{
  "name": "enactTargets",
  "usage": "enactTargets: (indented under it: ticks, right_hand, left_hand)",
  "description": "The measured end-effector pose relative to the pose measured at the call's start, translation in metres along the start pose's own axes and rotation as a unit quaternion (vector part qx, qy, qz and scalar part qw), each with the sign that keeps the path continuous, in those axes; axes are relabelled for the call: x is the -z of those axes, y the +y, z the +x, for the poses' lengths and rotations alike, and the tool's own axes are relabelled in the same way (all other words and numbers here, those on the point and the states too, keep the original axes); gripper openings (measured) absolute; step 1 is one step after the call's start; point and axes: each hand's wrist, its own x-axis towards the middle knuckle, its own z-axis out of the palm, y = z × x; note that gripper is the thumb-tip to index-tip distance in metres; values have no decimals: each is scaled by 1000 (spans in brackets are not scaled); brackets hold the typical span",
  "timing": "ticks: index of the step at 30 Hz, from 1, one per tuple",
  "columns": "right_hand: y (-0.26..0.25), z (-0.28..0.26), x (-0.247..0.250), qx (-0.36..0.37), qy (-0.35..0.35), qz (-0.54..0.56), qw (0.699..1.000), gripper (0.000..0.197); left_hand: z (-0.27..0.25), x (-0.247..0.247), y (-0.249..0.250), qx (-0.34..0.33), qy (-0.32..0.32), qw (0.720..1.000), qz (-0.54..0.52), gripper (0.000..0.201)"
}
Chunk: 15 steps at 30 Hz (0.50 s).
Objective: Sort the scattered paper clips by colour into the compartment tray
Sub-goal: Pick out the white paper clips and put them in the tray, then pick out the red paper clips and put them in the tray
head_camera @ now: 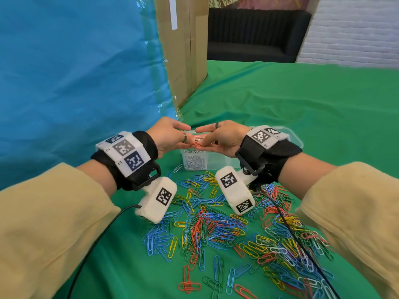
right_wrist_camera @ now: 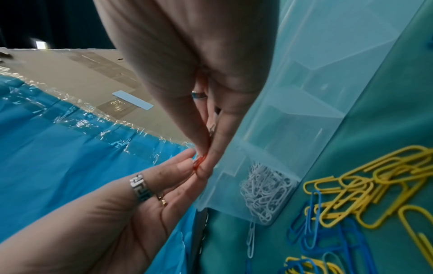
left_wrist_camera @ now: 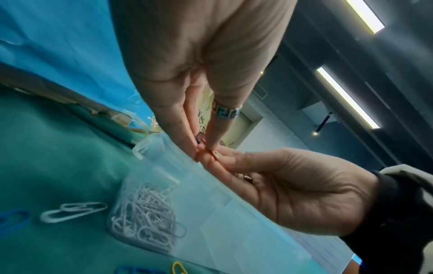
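Blue sheet [head_camera: 71,72]: fills the left side; its lower edge meets the green cloth [head_camera: 302,117] just left of the hands.
Cardboard box [head_camera: 183,50]: upright at the sheet's right edge, behind the hands; open green cloth runs to its right, up to the far table edge.
Left hand [head_camera: 167,137]: raised above the tray, fingers pinching one end of a red paper clip [head_camera: 197,144].
Red paper clip: held between both hands, directly over the tray's left end; mostly hidden by fingertips in both wrist views.
Compartment tray [head_camera: 218,161]: clear plastic, on the cloth just beyond the pile; its left compartment holds white paper clips [head_camera: 194,162]; the other visible compartments look bare.
Right hand [head_camera: 226,139]: fingers and thumb pinching the other end of the red clip; wrist above the tray's right part.
Scattered pile [head_camera: 226,229]: blue, yellow, red, green and white clips, spread over the near cloth between the forearms and further right.
Black cable [head_camera: 291,229]: lies across the pile's right part.
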Motion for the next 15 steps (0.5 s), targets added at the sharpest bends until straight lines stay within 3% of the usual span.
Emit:
enactTargets:
  ticks: [5, 12, 15]
  right_hand:
    - [0, -3, 2, 21, 11, -31, 999, 33]
    - [-4, 6, -1, 78, 56, -132, 987, 25]
    - [-5, 7, -6, 83, 46, -214, 972, 7]
  left_hand:
    - [3, 2, -4, -24, 15, 1000, 8, 49]
    - [4, 16, -6, -47, 38, 998, -35, 37]
    - [3, 21, -8, -49, 41, 997, -49, 36]
